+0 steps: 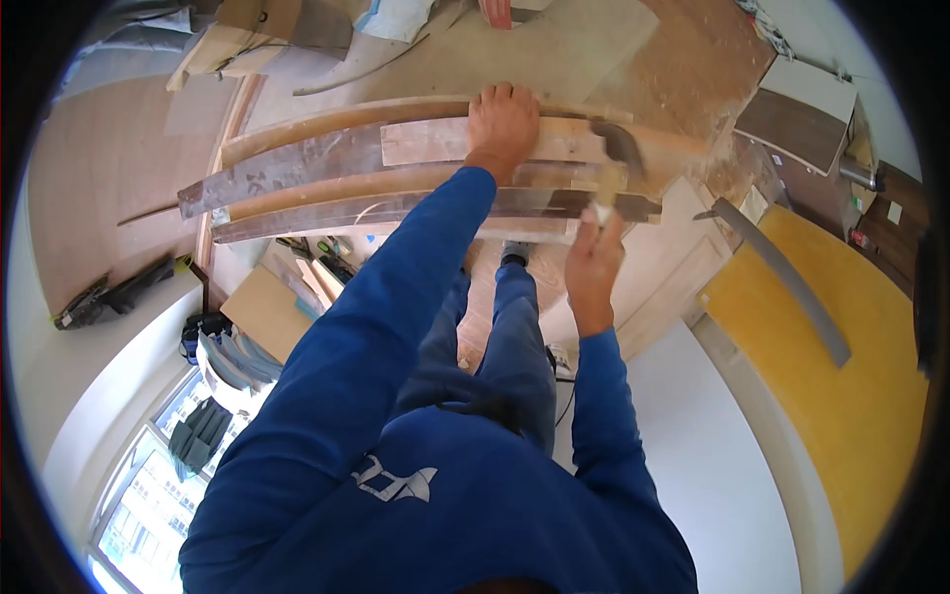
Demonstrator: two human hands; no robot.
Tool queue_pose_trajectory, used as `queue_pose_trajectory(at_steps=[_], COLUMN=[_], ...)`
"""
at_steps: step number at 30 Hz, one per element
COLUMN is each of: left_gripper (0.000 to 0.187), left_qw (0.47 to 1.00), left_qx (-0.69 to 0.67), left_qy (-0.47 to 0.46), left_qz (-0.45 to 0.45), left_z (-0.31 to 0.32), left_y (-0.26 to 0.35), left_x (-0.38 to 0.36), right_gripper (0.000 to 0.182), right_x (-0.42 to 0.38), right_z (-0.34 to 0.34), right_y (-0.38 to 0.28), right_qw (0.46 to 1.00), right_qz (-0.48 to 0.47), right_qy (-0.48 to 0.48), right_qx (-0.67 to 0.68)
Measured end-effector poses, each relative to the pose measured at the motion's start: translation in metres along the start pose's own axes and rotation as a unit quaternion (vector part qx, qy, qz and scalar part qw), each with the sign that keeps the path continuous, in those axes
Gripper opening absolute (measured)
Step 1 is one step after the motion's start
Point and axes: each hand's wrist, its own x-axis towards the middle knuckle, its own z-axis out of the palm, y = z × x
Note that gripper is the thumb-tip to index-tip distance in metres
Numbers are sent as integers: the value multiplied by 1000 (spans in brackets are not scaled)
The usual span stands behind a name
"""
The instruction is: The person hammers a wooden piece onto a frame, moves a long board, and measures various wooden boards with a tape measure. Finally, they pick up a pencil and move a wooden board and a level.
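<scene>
Wooden plank [426, 142], upper centre, lies under the left hand [503, 124], its grip unclear; the right hand [596, 259] closes round a blurred hammer [621, 148] near the plank's right end. Floor [584, 59] stretches above; shirt logo [404, 484] unreadable.

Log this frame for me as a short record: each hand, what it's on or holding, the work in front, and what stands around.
left hand: resting on a pale board
right hand: gripping the handle of a hammer
hammer head: blurred, near the board's right end; contact cannot be told
work in front: long wooden planks lying roughly side by side, beneath and around the pale board
image right: grey strip across a yellow panel
image lower left: window
</scene>
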Motion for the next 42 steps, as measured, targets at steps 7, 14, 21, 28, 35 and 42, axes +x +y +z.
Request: queue_pose_trajectory(at_steps=[7, 14, 21, 28, 35, 42], left_gripper=[29, 29, 29, 28, 27, 26], left_qw=[1000, 1000, 999, 999, 999, 968], left_qx=[-14, -13, -12, -18, -16, -94], left_qy=[22, 20, 26, 26, 28, 202], left_qz=[12, 13, 14, 6, -1, 116], left_z=[1, 4, 2, 4, 0, -7], left_y=[0, -3, -1, -1, -2, -17], left_x=[-3, -1, -2, -6, -2, -14], right_gripper=[35, 37, 32, 33, 29, 33], right_x=[-17, -12, -7, -17, -75, -116], right_z=[14, -4, 5, 14, 14, -47], right_y=[11, -3, 4, 6, 36, 19], right_qw=[997, 998, 993, 999, 994, 974], right_qz=[33, 2, 57, -6, 70, 162], right_qy=[-8, 29, -45, 45, 72, -38], right_qx=[-75, 55, -89, 3, 47, 156])
